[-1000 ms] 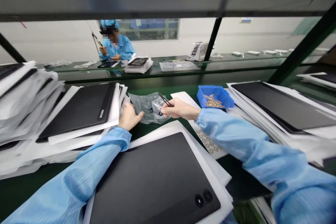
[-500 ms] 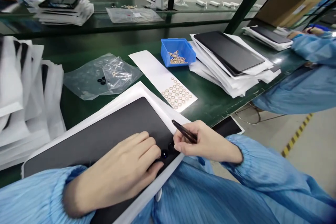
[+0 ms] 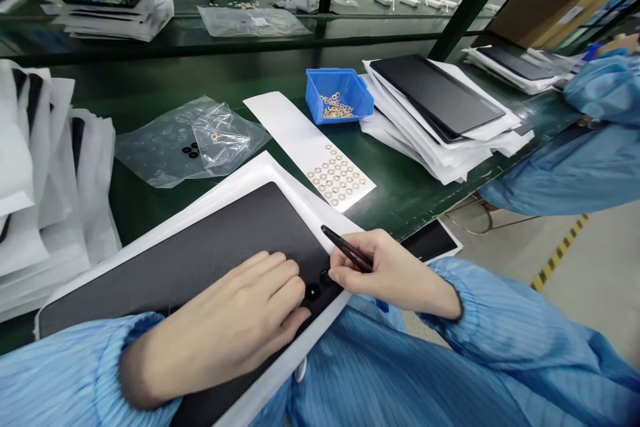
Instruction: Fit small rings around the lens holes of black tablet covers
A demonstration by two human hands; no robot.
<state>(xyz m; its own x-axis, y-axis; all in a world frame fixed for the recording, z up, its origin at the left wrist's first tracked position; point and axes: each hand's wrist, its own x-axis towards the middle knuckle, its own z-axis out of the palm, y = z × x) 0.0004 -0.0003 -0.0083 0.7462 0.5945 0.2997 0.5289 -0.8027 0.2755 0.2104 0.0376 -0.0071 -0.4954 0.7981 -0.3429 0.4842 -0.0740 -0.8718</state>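
A dark flat panel [image 3: 200, 247] lies on white wrapping sheets [image 3: 265, 163] in front of me. My left hand [image 3: 235, 320] rests on it, fingers bent and pressed together near its right end; whatever is under the fingertips is hidden. Just right of those fingers, two round black lens-like parts [image 3: 313, 291] sit at the panel's corner. My right hand [image 3: 377, 270] pinches black tweezers [image 3: 350, 248], which point up and to the left, and its fingertips are beside the upper round part.
Beyond the panel lie a white sheet with rings [image 3: 337, 177], a blue bin [image 3: 340, 95] of small rings and a plastic bag [image 3: 185, 140]. Wrapped stacks stand left [image 3: 45, 193] and right [image 3: 440, 100]. A person's blue sleeve [image 3: 600, 90] is at the far right.
The tweezers and my right fingers have shifted slightly left. My left hand stays on the panel. At the far right, the other person's arm has moved.
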